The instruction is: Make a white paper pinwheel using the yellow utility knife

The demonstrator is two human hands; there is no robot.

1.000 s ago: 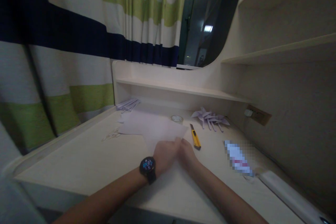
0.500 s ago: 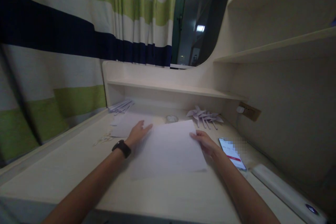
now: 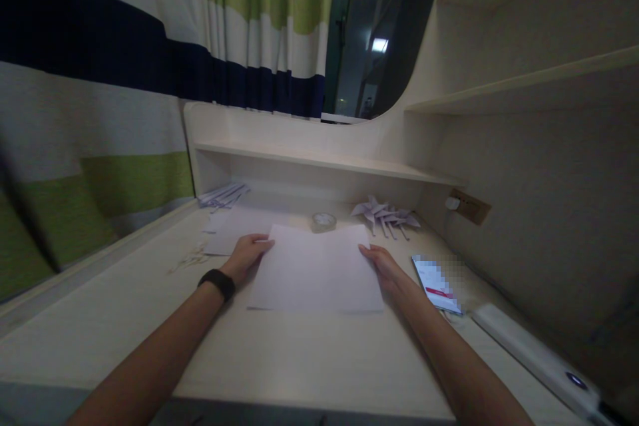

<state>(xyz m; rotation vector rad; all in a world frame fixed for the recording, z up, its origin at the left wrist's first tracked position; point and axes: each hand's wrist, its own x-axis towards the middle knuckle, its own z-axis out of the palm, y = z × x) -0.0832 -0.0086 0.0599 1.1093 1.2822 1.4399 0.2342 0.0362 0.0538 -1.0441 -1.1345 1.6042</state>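
Observation:
A blank white sheet of paper (image 3: 317, 273) is held between my two hands just over the desk. My left hand (image 3: 245, 257), a dark band on its wrist, pinches the upper left edge of the sheet with the thumb on top. On the opposite side, my right hand (image 3: 383, 265) grips the right edge, thumb above and fingers underneath. Part of a pile of white paper (image 3: 244, 221) shows behind my left hand. Straight beyond the sheet lies a roll of clear tape (image 3: 323, 221).
Several paper pinwheels (image 3: 384, 216) lie at the back right, and thin paper rolls (image 3: 224, 195) at the back left. Small pale pieces (image 3: 192, 258) are scattered left of my hand. A lit phone (image 3: 436, 285) and a long white device (image 3: 532, 356) sit on the right.
My left hand has closed on the sheet's left edge, having been open above it. The sheet has straightened and sits level between both hands. My right hand keeps its hold.

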